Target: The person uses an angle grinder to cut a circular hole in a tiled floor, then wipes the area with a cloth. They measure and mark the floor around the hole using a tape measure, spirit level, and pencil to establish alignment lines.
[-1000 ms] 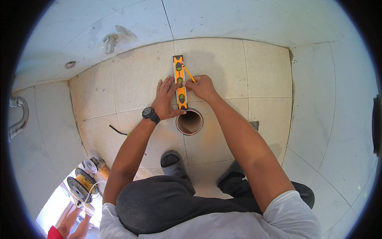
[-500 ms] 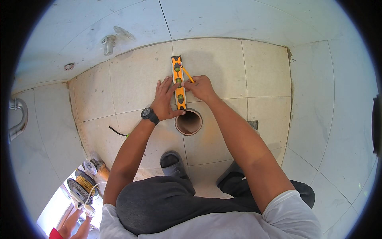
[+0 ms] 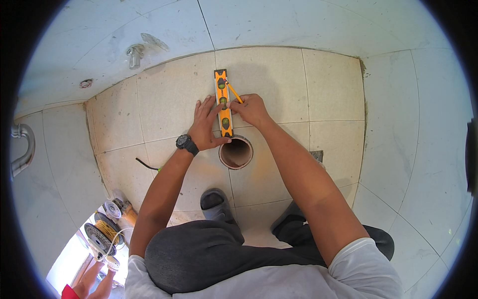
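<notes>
A short orange spirit level [image 3: 226,114] with green vials lies on the tan floor tiles, its near end at the rim of a round pipe opening [image 3: 235,152]. My left hand [image 3: 203,125] rests spread along its left side, index finger reaching onto the level and thumb by its near end. On the other side, my right hand [image 3: 250,110] is closed around a yellow pencil [image 3: 234,92], which slants up and left over the level. The pencil's lower tip is hidden by my fingers. A black watch [image 3: 186,144] is on my left wrist.
Pale tiled walls bound the floor; a metal valve [image 3: 134,56] juts from the far one. A dark square [image 3: 317,156] sits right. At lower left are an angle grinder [image 3: 115,208], a cable reel [image 3: 102,231] and another person's legs [image 3: 94,280]. My sandalled foot [image 3: 215,204] stands nearby.
</notes>
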The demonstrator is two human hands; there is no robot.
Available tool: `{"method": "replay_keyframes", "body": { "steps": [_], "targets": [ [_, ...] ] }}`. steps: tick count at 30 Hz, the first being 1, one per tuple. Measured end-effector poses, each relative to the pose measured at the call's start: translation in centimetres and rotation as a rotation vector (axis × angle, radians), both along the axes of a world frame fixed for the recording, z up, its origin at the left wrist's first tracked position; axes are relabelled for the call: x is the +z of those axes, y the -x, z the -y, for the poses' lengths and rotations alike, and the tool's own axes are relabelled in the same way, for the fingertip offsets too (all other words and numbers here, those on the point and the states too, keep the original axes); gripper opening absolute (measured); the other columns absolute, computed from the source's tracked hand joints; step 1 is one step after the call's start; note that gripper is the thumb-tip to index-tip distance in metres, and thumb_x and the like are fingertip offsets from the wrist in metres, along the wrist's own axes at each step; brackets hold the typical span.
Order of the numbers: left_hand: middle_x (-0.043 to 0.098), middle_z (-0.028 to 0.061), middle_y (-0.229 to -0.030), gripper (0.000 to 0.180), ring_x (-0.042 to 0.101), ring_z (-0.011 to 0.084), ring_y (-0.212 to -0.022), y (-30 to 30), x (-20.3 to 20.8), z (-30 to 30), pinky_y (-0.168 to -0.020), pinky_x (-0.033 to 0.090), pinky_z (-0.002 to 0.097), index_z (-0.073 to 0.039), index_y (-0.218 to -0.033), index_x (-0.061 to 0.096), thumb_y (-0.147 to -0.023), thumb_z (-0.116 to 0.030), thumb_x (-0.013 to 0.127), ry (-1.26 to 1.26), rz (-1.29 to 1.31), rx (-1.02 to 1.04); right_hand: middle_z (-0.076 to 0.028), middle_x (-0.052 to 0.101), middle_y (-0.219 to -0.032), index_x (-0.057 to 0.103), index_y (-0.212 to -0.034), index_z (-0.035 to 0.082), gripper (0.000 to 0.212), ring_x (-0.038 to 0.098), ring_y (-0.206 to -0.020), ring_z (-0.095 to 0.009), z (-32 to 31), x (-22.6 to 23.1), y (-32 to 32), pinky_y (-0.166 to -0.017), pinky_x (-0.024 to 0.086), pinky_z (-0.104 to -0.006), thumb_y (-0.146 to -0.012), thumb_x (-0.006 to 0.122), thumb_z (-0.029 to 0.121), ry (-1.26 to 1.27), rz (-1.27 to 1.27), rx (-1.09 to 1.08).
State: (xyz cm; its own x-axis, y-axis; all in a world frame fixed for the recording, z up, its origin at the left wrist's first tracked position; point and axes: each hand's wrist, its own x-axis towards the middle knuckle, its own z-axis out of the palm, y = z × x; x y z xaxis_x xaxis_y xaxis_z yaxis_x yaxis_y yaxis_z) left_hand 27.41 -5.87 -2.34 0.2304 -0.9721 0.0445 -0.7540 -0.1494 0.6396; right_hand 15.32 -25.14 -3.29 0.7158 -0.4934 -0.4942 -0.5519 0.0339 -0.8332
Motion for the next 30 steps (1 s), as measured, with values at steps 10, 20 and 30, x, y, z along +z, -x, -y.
{"method": "replay_keyframes", "body": {
  "steps": [10,20,30],
  "targets": [
    [0.024,0.0274,-0.165,0.111,0.018,0.0488,-0.154,0.4,1.3,0.4,-0.123,0.013,0.0655,-0.006,-0.155,0.040,-0.066,-0.047,0.091,-0.063,0.056,0.006,-0.008,0.073,-0.068,0.078,-0.081,0.002,0.029,0.066,-0.060,-0.016,-0.1,0.9,-0.2,-0.060,0.052,-0.0320,-0.085,0.079,0.030,0.016,-0.044,0.009],
    [0.030,0.0169,-0.166,0.101,0.022,0.0352,-0.156,0.5,4.0,1.4,-0.126,0.013,0.0585,0.001,-0.149,0.046,-0.073,-0.056,0.080,-0.238,0.276,-0.066,-0.012,0.070,-0.068,0.074,-0.079,0.000,0.030,0.068,-0.062,-0.025,-0.4,1.0,-0.2,-0.062,0.052,-0.0378,-0.089,0.074,0.029,0.190,0.058,-0.045],
    [0.035,0.0180,-0.162,0.096,0.026,0.0351,-0.154,0.9,5.6,2.7,-0.127,0.011,0.0575,0.002,-0.147,0.048,-0.076,-0.056,0.078,-0.370,0.347,-0.075,-0.016,0.073,-0.090,0.074,-0.099,-0.001,0.031,0.070,-0.077,-0.023,3.0,4.4,-2.3,-0.076,0.055,-0.0355,-0.101,0.065,0.029,0.523,0.227,-0.227]
  ]
}}
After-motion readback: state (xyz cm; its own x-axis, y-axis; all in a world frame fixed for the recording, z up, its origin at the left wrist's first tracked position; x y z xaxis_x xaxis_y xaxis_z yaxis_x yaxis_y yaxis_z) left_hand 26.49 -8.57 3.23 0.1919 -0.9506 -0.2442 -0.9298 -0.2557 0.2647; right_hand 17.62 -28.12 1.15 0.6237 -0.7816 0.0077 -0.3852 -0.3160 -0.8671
